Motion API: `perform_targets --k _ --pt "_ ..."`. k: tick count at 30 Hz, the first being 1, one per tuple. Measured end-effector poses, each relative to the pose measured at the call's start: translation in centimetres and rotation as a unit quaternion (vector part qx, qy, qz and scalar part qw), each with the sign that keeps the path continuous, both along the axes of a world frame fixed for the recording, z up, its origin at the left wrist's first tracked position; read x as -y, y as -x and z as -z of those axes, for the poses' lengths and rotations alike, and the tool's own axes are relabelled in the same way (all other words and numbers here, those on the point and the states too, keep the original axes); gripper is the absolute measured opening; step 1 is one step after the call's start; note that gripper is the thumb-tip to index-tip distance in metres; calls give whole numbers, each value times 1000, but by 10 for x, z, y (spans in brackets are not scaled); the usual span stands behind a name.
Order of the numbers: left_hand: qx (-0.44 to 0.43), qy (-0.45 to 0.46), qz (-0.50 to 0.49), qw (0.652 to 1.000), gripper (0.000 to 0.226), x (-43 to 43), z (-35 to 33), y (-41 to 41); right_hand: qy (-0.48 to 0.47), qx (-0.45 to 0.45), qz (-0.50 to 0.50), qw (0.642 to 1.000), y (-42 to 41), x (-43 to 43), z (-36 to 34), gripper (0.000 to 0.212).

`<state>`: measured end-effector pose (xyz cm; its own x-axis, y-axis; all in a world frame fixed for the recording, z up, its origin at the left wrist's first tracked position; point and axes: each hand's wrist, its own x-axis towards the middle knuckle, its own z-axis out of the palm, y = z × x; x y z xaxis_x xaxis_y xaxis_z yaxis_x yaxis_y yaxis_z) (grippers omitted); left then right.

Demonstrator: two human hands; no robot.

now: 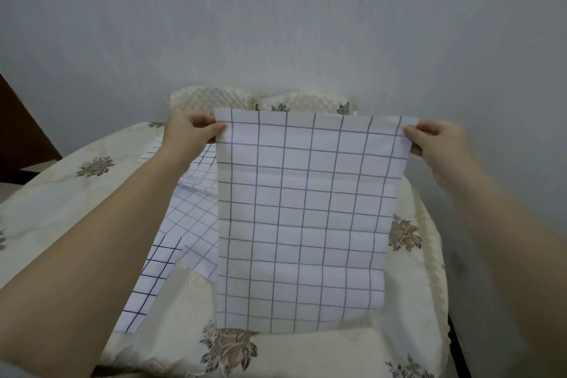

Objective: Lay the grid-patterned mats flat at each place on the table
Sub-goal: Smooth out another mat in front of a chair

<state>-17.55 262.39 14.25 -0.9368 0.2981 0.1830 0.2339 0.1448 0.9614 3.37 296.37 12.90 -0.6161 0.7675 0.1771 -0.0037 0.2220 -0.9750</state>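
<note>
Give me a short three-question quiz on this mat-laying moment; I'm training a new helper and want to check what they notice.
1. True or false: the held mat already lies flat on the tablecloth.
2. Which corners of it do the left hand and right hand pinch? A) top corners B) bottom corners C) one top, one bottom
3. Where are the other grid mats relative to the held one?

Key:
1. False; it hangs in the air from both hands.
2. A.
3. On the cloth, to the left of it and partly behind it, overlapping each other.
</note>
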Motion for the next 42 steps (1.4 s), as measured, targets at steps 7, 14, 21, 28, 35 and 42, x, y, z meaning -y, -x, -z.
perform_targets --k 7,14,21,28,35,42 --pt "-11 52 -27 998 8 -10 28 12 -36 39 21 998 10 -19 24 4" --pt "73 38 27 996 18 -10 64 14 16 60 17 998 11 -21 62 16" --pt "101 30 22 994 5 -4 107 9 164 28 -41 985 -3 -6 96 14" --pt "137 27 23 990 4 8 149 -10 287 65 -23 956 -25 6 124 42" --pt "138 116 55 982 21 27 182 -25 264 110 -27 958 -57 16 167 8" --pt "216 77 66 971 17 32 211 -41 249 180 -40 951 -75 39 205 5"
